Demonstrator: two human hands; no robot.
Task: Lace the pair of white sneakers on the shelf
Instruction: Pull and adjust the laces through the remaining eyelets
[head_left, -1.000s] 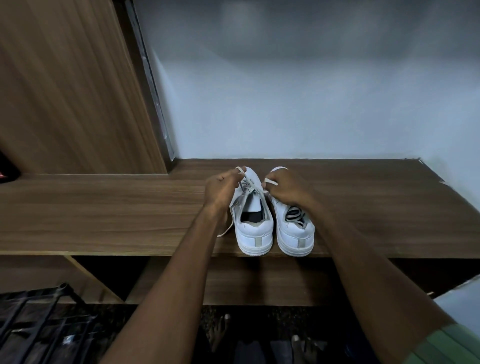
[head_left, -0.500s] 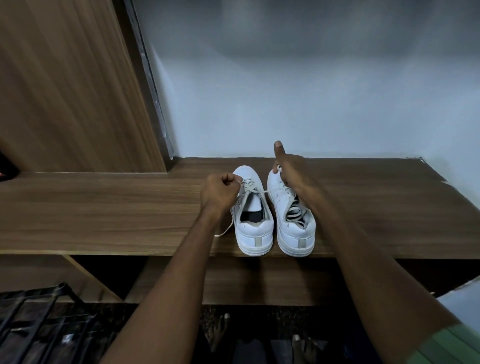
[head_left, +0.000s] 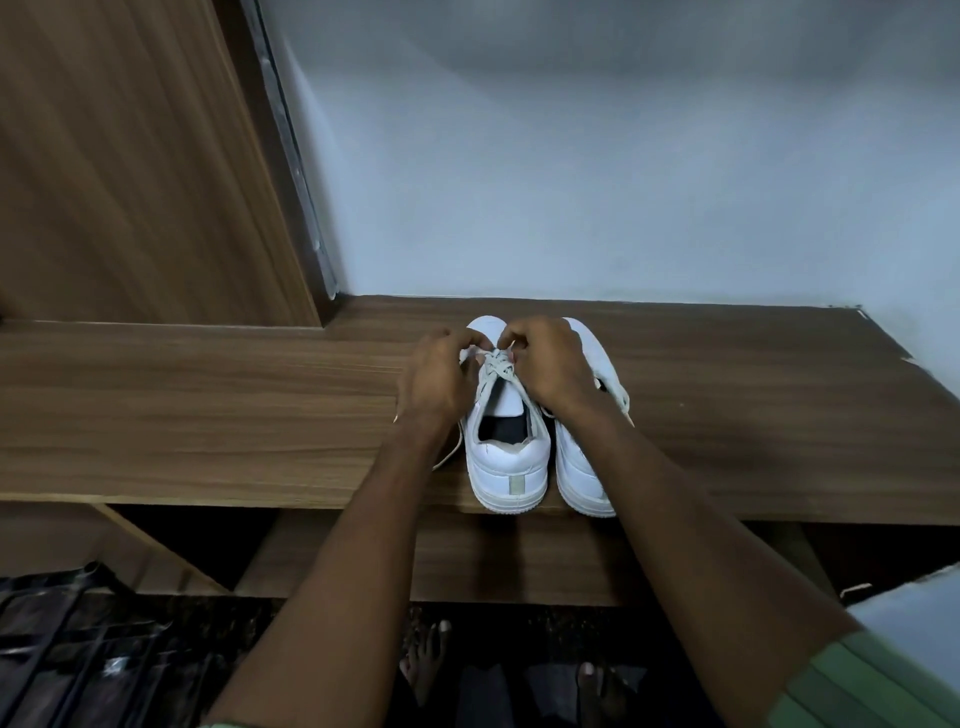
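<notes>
Between the fingers of both hands, over the front part of the left sneaker (head_left: 506, 457), the lace (head_left: 496, 366) is now worked from two sides. Half a second ago the right hand stood over the right sneaker with its thumb pointing up; it has since crossed to the left shoe, so I judge that the person is tightening or threading the crossings near the toe of this shoe, and the pair is not finished.

Going from the left: the left hand (head_left: 439, 376) is curled, knuckles up, and its fingers pinch the lace just beside the crossings; one loose end hangs down behind its wrist to the wooden shelf (head_left: 208, 415). The right hand (head_left: 553, 366) is bent at the wrist, and its fingertips pinch the lace on the other side. Under its forearm lies the right sneaker (head_left: 584, 467), with its lace loose at the side. Both shoes stand at the front edge of the shelf, heels toward the person.
</notes>
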